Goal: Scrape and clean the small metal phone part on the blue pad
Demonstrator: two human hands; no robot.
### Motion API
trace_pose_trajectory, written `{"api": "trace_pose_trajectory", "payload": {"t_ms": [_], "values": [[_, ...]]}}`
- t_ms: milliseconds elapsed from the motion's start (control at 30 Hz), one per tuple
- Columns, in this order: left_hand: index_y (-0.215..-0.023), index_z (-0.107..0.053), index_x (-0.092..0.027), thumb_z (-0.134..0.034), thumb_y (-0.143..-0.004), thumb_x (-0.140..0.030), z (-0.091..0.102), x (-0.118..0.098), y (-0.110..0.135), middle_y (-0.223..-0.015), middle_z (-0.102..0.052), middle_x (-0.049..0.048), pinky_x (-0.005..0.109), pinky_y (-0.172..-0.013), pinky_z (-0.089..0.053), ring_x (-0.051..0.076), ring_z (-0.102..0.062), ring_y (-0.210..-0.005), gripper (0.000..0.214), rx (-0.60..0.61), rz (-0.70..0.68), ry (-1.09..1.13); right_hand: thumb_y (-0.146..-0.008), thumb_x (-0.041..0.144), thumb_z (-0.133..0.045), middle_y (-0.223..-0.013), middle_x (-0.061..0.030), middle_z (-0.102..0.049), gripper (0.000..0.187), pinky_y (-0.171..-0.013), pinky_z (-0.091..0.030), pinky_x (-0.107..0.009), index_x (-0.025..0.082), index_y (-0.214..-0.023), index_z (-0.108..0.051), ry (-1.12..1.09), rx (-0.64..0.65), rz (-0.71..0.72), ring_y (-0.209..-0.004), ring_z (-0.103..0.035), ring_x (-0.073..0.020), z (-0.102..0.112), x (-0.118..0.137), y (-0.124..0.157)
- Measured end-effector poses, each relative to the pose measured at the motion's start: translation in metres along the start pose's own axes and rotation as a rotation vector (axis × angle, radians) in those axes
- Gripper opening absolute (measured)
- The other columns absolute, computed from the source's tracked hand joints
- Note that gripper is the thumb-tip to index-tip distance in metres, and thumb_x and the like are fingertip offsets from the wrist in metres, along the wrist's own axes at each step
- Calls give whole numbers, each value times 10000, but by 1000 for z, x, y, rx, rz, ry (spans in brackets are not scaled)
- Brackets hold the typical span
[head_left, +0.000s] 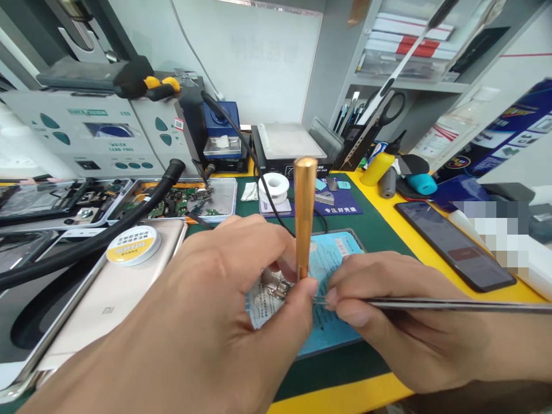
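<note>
My left hand [207, 310] is closed round a gold-handled screwdriver [304, 213], which stands upright with its tip on a small metal part [276, 286]. That part lies on a light blue phone back [332, 259]. My right hand [401, 310] pinches thin metal tweezers [452, 305], whose tips point left towards the same part. The tweezer tips are hidden behind my left thumb.
A gold phone [107, 299] with a round yellow tin [133, 245] lies at the left under a thick black hose [86, 241]. A tray of circuit parts [190, 198], a solder spool [273, 187] and soldering stations stand behind. A dark phone [452, 244] lies at the right.
</note>
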State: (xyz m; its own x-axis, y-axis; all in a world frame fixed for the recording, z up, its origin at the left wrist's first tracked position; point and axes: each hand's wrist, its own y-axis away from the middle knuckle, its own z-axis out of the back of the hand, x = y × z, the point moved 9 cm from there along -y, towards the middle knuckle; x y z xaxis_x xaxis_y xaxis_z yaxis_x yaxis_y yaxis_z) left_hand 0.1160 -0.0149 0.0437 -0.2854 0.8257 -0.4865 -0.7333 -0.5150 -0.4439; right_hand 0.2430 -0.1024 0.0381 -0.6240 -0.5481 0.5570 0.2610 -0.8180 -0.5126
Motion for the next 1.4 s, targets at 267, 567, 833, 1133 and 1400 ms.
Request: {"api": "trace_pose_trajectory", "payload": {"t_ms": [267,567,833,1133,1400], "values": [[-998,-699,-398,-640,-966,-389,0,0,-2,-859,-758,-95,258,-498,-544,123,-705,-694,68,8,6,-5,-968,96,-710,-828,-49,-807,112,-674,-629,-273,186,-1028,-681,-1,3,10,-713,-788,-180,0,0,-1],[-1004,-696,-396,-642,-971,-410,-2,0,0,-838,-761,-107,256,-492,-537,124,-691,-675,65,27,-6,-5,-965,100,-711,-831,-54,-815,131,-669,-629,-290,207,-1031,-675,15,3,7,-713,-789,-193,0,1,-1],[-948,-705,-363,-648,-957,-363,-1,-2,-4,-764,-745,-99,254,-449,-509,116,-670,-607,58,10,-6,13,-966,103,-705,-827,-44,-804,121,-654,-617,-271,201,-1033,-680,-1,-2,1,-687,-773,-175,-1,-1,-1],[-942,-698,-348,-642,-976,-415,-2,-1,0,-782,-728,-98,226,-468,-497,107,-656,-628,94,33,-3,-35,-964,104,-707,-823,-46,-805,121,-664,-621,-279,199,-1030,-676,6,17,3,-700,-778,-179,-1,1,-2],[-983,-707,-375,-648,-987,-426,3,-3,-2,-833,-756,-97,262,-495,-522,126,-701,-686,77,-33,-10,-17,-985,132,-704,-807,-32,-805,102,-657,-621,-279,215,-1028,-662,16,22,-5,-690,-785,-178,1,-1,-1]]}}
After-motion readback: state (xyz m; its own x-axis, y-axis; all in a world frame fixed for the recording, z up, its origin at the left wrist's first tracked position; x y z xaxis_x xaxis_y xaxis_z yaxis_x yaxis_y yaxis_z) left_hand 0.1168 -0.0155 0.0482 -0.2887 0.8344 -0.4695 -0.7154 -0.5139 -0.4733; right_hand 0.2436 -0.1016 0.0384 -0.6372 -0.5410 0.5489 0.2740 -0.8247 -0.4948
